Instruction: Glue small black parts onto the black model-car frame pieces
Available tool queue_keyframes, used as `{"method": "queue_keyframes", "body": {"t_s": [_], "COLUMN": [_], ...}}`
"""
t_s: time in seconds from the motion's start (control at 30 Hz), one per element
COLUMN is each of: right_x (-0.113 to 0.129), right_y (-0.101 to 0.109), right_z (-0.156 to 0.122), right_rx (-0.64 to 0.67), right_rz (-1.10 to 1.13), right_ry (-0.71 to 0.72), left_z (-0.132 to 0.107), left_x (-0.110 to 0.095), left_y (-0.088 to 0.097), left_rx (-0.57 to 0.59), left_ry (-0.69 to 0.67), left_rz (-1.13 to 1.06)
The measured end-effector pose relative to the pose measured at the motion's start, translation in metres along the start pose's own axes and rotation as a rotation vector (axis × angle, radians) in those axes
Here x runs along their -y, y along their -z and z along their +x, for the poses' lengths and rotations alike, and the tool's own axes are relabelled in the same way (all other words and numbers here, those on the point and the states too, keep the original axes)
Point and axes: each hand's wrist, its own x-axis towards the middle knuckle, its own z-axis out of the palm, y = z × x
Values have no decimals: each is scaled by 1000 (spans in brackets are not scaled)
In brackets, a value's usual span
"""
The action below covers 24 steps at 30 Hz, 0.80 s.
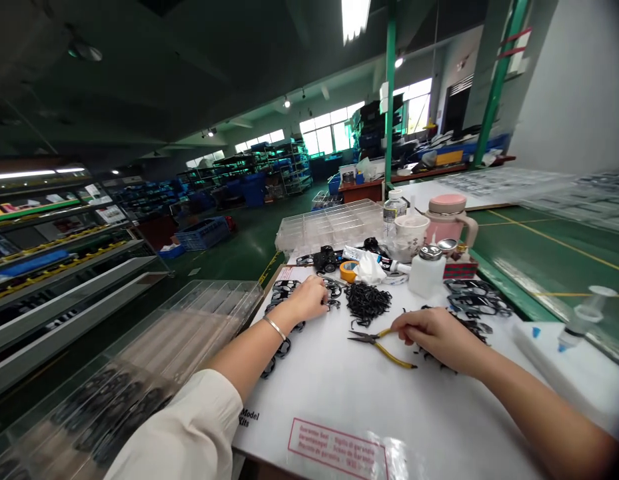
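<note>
Yellow-handled pliers (373, 339) lie on the white board, jaws pointing left and handles apart. My right hand (429, 333) pinches the upper handle; the lower one is free. My left hand (312, 298), a bracelet on its wrist, is curled closed at a row of black frame-like plastic parts (285, 287). Its fingertips are turned down, so what they hold is hidden. Between my hands is a heap of small black pieces (368, 301). More black parts (478, 297) are spread beyond my right hand, and some lie partly under it.
Behind the heap are an orange tape roll (348, 271), crumpled tissue (370, 269), a white dispenser bottle (426, 272), a cup (412, 235) and a pink mug (446, 217). Clear compartment trays (229, 293) stand left and behind. A syringe (584, 317) stands at right.
</note>
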Motion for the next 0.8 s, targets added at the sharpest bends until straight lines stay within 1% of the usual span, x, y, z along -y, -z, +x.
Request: {"method": "queue_keyframes", "body": {"t_s": [0.1,0.2,0.37,0.47,0.57,0.7,0.8], "right_x": [-3,-4,2,3,4,4,-5], "right_y": [-3,-6,-3,-1,0,-2,-6], "right_z": [2,3,1,-1,0,2,2], "right_rx": [8,17,17,17,12,37,58], "right_rz": [-11,-24,-16,-14,-13,-33,-58], "right_ry": [21,43,50,60,44,34,41], "left_z": [-1,-5,-11,-12,-11,-11,-9], "left_x": [1,0,-5,-6,-3,1,-2], "left_y": [1,3,-3,-4,3,20,26], "left_rx": [76,116,109,96,107,164,212], "left_ry": [15,36,56,43,-10,-67,-67], "left_rz": [-15,-16,7,22,20,21,37]}}
